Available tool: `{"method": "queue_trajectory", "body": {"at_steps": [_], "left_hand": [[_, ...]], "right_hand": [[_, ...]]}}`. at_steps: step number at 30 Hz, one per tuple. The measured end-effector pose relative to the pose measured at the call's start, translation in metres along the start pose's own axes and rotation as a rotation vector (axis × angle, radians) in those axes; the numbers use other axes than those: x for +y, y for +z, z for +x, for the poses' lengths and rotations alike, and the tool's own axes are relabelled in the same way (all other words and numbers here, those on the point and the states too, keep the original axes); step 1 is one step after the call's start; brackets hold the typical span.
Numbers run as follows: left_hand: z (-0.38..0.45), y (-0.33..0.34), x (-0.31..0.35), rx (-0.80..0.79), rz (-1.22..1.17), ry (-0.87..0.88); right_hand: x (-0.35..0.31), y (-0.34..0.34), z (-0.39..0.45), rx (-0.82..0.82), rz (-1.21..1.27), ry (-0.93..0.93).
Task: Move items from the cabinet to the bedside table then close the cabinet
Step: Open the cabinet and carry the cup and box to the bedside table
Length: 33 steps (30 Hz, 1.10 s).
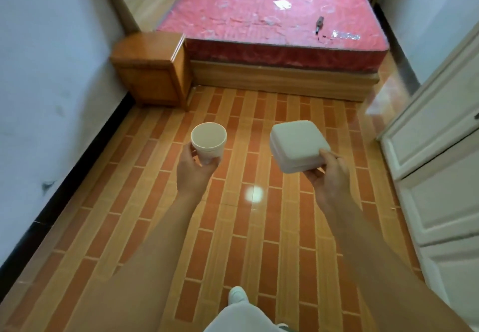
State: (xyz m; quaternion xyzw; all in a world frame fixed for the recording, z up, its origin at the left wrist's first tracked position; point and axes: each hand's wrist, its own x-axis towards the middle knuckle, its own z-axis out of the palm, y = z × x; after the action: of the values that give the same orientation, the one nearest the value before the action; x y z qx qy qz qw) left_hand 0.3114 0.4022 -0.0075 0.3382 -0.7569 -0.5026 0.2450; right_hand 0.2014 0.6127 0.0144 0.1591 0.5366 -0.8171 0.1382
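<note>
My left hand (pixel 193 169) holds a white cup (pixel 209 141) upright from below, its open mouth facing up and nothing visible inside. My right hand (pixel 328 173) grips a white square lidded box (pixel 296 144) by its near corner, thumb on the lid. Both are held out over the tiled floor. The wooden bedside table (pixel 153 65) stands ahead at the left, against the wall and the bed, its top bare. White panelled cabinet doors (pixel 440 150) run along the right edge; I cannot tell whether they stand open.
A bed with a red mattress (pixel 272 23) fills the far end; a small dark tool (pixel 319 24) and scraps of paper lie on it. Orange tiled floor (pixel 246 228) stretches between me and the table. White walls close in on the left and far right. My white shoe (pixel 237 295) shows below.
</note>
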Motion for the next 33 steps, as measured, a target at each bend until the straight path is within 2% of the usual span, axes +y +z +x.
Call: {"method": "queue_trajectory", "body": {"at_steps": [6, 13, 24, 33], "left_hand": [[0.025, -0.011, -0.009, 0.035, 0.030, -0.002], [0.073, 0.010, -0.015, 0.048, 0.025, -0.028], [0.223, 0.092, 0.006, 0.118, 0.013, -0.083], [0.341, 0.138, 0.030, 0.203, -0.016, -0.090]], "right_hand": [[0.006, 0.030, 0.019, -0.018, 0.003, 0.020], [-0.001, 0.054, 0.074, -0.027, -0.008, 0.017], [-0.037, 0.113, 0.236, -0.037, -0.116, 0.086], [-0.068, 0.200, 0.347, -0.131, -0.151, 0.124]]}}
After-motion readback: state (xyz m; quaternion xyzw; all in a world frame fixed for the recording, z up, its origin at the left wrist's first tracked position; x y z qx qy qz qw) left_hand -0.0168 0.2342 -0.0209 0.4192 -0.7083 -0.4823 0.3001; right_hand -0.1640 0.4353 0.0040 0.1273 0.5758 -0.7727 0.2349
